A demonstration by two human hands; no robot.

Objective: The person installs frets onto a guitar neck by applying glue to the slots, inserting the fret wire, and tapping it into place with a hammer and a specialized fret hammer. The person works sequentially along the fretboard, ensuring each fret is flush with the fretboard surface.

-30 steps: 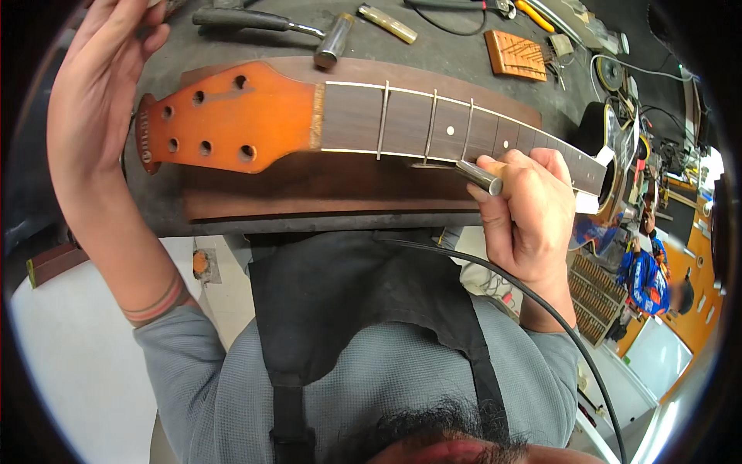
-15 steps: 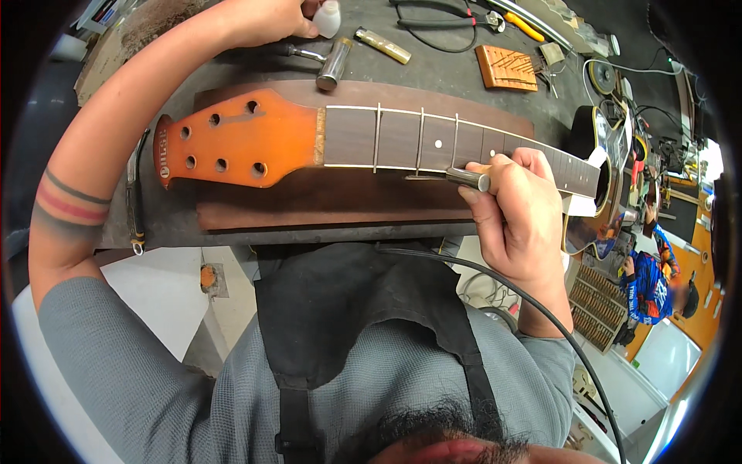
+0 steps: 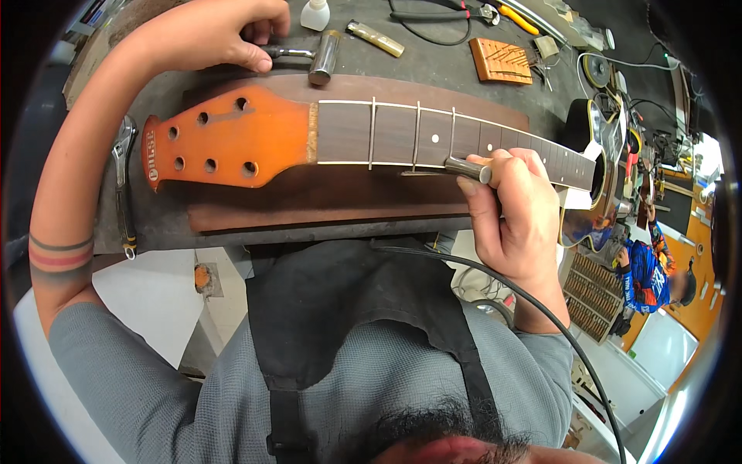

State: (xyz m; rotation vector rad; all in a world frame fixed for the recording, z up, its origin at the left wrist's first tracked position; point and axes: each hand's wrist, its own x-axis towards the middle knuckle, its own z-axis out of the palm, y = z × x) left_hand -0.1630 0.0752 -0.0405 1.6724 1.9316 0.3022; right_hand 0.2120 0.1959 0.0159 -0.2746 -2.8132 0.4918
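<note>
An orange guitar headstock [image 3: 232,139] and dark fretboard [image 3: 348,135] lie across the bench, with a few metal frets at the headstock end. My right hand [image 3: 514,205] is closed around a short shiny metal cylinder [image 3: 468,169] at the fretboard's near edge. A thin strip of fret wire [image 3: 419,173] sits beside that edge. Beyond the headstock, my left hand [image 3: 236,39] has its thumb and fingers apart at the black handle of a hammer [image 3: 325,58]. Part of that handle is hidden by the hand. A small white plastic bottle [image 3: 315,14] stands just past the hammer.
A brown leather mat [image 3: 270,216] lies under the neck. Around it are a lighter [image 3: 376,39], a drilled wooden block [image 3: 501,60], pliers [image 3: 488,14] and an adjustable wrench [image 3: 124,185]. A black cable [image 3: 533,298] crosses my front. Another person [image 3: 649,271] is at the far right.
My left hand has let go of the white bottle and moved left and nearer, to the hammer's handle. My right hand keeps the metal cylinder at the fretboard's edge. The view has shifted slightly.
</note>
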